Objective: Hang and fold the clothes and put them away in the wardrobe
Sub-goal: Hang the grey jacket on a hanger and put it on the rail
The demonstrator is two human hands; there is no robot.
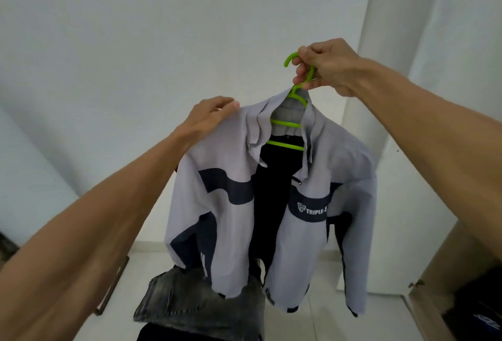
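Observation:
A light grey jacket [225, 205] with dark navy panels and white lettering on its chest band hangs open on a bright green plastic hanger [288, 123]. My right hand [323, 66] grips the hanger's hook and neck, holding the jacket up in the air. My left hand [209, 118] pinches the jacket's left shoulder near the collar. Below the jacket lie grey washed jeans [190, 302] on a dark garment [176, 334].
At the lower right an open wooden wardrobe door [445, 267] shows, with dark clothing [478, 308] inside the wardrobe. White walls and a white column [402, 14] stand behind. At the left a white door [127, 267] with a long handle hangs beside my left arm.

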